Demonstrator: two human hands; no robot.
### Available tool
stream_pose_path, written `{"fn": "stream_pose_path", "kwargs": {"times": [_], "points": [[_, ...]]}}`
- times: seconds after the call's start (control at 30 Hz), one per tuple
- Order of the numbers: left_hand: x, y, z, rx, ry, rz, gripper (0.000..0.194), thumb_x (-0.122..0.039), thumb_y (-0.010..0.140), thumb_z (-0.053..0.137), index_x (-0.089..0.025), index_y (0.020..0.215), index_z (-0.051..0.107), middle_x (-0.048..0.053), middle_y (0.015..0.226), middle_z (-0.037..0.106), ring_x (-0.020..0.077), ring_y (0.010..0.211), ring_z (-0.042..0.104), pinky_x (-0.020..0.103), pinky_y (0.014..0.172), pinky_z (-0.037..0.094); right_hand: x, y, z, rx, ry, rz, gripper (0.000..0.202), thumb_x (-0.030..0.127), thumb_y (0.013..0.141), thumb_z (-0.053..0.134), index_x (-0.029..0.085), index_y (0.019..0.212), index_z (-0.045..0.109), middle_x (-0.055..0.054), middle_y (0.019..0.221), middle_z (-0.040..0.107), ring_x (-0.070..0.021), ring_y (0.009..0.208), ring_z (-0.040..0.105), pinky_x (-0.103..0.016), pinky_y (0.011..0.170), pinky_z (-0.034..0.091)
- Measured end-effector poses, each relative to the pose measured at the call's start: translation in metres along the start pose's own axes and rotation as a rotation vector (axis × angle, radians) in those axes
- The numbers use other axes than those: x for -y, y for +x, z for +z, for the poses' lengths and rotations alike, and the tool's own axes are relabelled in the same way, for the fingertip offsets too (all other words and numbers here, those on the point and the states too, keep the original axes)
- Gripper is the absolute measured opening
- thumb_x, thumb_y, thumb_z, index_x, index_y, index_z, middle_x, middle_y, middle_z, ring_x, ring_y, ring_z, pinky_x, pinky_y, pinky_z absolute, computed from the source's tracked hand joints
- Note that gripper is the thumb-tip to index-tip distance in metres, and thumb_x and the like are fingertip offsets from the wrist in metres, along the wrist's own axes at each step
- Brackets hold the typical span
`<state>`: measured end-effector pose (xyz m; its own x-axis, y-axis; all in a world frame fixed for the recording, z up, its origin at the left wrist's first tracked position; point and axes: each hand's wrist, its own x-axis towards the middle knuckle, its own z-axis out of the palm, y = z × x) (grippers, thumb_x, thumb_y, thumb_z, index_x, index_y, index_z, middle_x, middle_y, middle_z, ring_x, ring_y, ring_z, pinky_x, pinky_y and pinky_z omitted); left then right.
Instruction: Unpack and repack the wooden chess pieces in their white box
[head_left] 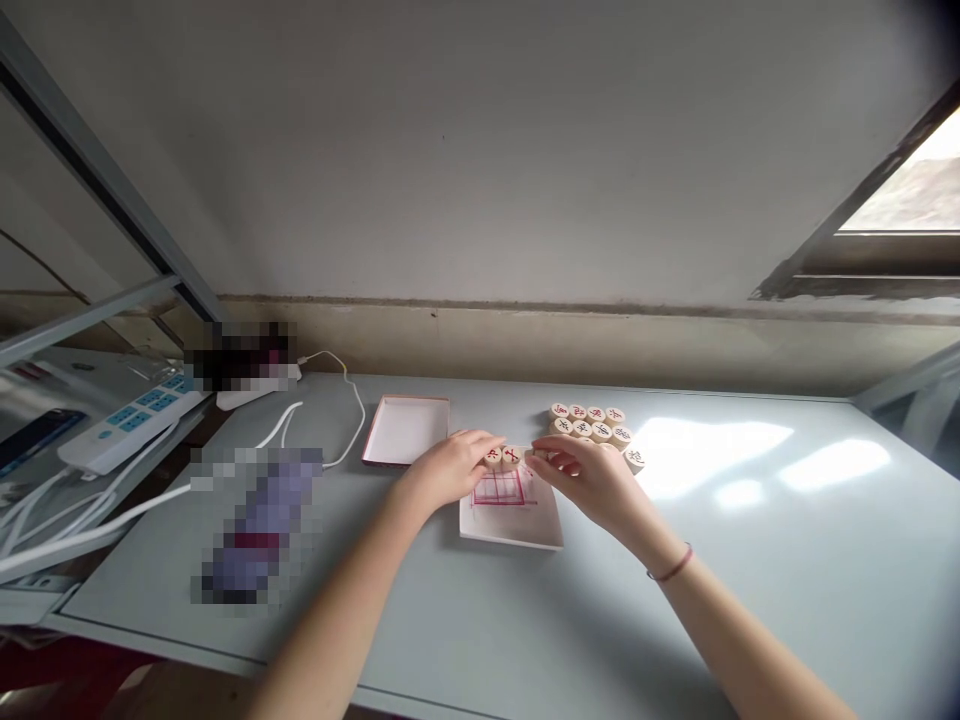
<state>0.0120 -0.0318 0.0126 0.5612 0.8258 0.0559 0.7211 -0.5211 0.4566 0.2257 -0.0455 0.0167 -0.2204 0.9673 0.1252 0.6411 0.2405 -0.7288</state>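
A shallow white box tray (512, 541) lies on the table, with a grid drawn in red pen on its inside. At its far edge stands a short row of round wooden Chinese chess pieces (511, 457) with red characters. My left hand (448, 468) is closed at the row's left end, its fingers on a piece partly hidden by them. From the other side, my right hand (589, 474) pinches a piece at the right end, mostly covered by the fingertips. Behind my right hand, several more Chinese chess pieces (601, 431) stand in close rows, with red or dark characters.
An open shallow box part (409, 430) with a red edge lies behind my left hand. Further left are a blurred purple item (262, 530), white cables (358, 400) and a power strip (139, 415). A wall (480, 200) rises behind the grey-blue table (637, 600).
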Motion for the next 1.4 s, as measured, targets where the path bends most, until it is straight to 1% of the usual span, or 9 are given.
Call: {"fn": "stream_pose_path", "kwargs": {"times": [0.1, 0.17, 0.3, 0.47, 0.63, 0.77, 1.03, 1.17, 1.4], "points": [[-0.006, 0.002, 0.003, -0.111, -0.049, 0.069, 0.056, -0.027, 0.081, 0.064, -0.025, 0.134, 0.046, 0.007, 0.133, 0.053, 0.0232, 0.123, 0.050, 0.037, 0.102, 0.043, 0.002, -0.002, 0.004, 0.032, 0.141, -0.016, 0.029, 0.045, 0.081, 0.059, 0.022, 0.094, 0.067, -0.006, 0.089, 0.072, -0.0206, 0.074, 0.069, -0.033, 0.067, 0.057], [-0.014, 0.004, 0.007, -0.164, -0.111, 0.089, 0.054, -0.032, 0.082, 0.064, -0.025, 0.133, 0.047, 0.007, 0.129, 0.056, 0.0213, 0.116, 0.056, 0.033, 0.097, 0.047, 0.004, -0.003, 0.005, 0.050, 0.261, -0.007, 0.031, 0.046, 0.081, 0.060, 0.020, 0.097, 0.065, -0.007, 0.093, 0.072, -0.0209, 0.079, 0.069, -0.034, 0.070, 0.058], [-0.029, 0.009, 0.017, -0.228, -0.185, 0.063, 0.038, -0.030, 0.087, 0.060, -0.024, 0.125, 0.054, 0.005, 0.113, 0.064, 0.0178, 0.097, 0.064, 0.029, 0.086, 0.052, 0.005, -0.003, 0.003, 0.036, 0.426, 0.022, 0.033, 0.048, 0.078, 0.063, 0.019, 0.092, 0.064, -0.008, 0.090, 0.071, -0.0216, 0.082, 0.068, -0.035, 0.073, 0.058], [-0.031, 0.010, 0.023, -0.294, -0.221, 0.043, 0.032, -0.020, 0.087, 0.057, -0.024, 0.118, 0.057, 0.003, 0.109, 0.061, 0.0133, 0.084, 0.064, 0.026, 0.081, 0.053, 0.000, 0.000, 0.000, 0.011, 0.500, 0.063, 0.037, 0.052, 0.076, 0.065, 0.018, 0.090, 0.063, -0.009, 0.085, 0.070, -0.0209, 0.078, 0.067, -0.033, 0.067, 0.057], [-0.022, 0.010, 0.017, -0.444, -0.244, -0.048, 0.016, -0.014, 0.084, 0.055, -0.022, 0.096, 0.062, 0.003, 0.104, 0.052, 0.0123, 0.088, 0.062, 0.024, 0.077, 0.054, -0.004, 0.005, -0.006, -0.079, 0.538, 0.094, 0.041, 0.055, 0.071, 0.067, 0.017, 0.086, 0.062, -0.008, 0.081, 0.069, -0.0190, 0.070, 0.066, -0.033, 0.063, 0.056], [-0.018, 0.010, 0.011, -0.510, -0.233, -0.044, 0.007, -0.016, 0.082, 0.058, -0.020, 0.086, 0.060, 0.003, 0.097, 0.056, 0.0138, 0.089, 0.061, 0.027, 0.082, 0.051, -0.004, 0.006, -0.010, -0.099, 0.547, 0.114, 0.039, 0.054, 0.073, 0.066, 0.018, 0.086, 0.062, -0.007, 0.079, 0.068, -0.0182, 0.068, 0.066, -0.033, 0.064, 0.056], [-0.028, 0.016, 0.027, -0.225, 0.017, 0.107, 0.002, -0.022, 0.084, 0.062, -0.023, 0.082, 0.063, -0.001, 0.091, 0.071, 0.0186, 0.103, 0.059, 0.040, 0.099, 0.034, -0.009, 0.007, -0.007, -0.083, 0.522, 0.074, 0.036, 0.054, 0.077, 0.062, 0.018, 0.086, 0.061, -0.006, 0.081, 0.067, -0.0182, 0.071, 0.065, -0.032, 0.064, 0.056], [-0.030, 0.018, 0.034, -0.183, 0.108, 0.141, 0.009, -0.021, 0.088, 0.057, -0.024, 0.088, 0.065, 0.000, 0.096, 0.071, 0.0204, 0.111, 0.055, 0.046, 0.104, 0.027, -0.015, 0.006, -0.002, -0.067, 0.375, 0.009, 0.031, 0.047, 0.080, 0.061, 0.020, 0.094, 0.061, -0.007, 0.091, 0.068, -0.0182, 0.076, 0.065, -0.032, 0.066, 0.055], [-0.022, 0.014, 0.021, -0.196, 0.187, 0.090, 0.013, -0.029, 0.086, 0.059, -0.023, 0.097, 0.064, 0.005, 0.114, 0.063, 0.0227, 0.109, 0.053, 0.040, 0.095, 0.039, -0.008, -0.001, 0.000, -0.065, -0.148, -0.233, 0.011, 0.026, 0.085, 0.053, 0.023, 0.091, 0.062, -0.005, 0.095, 0.063, -0.0159, 0.074, 0.060, -0.030, 0.066, 0.050]]}}
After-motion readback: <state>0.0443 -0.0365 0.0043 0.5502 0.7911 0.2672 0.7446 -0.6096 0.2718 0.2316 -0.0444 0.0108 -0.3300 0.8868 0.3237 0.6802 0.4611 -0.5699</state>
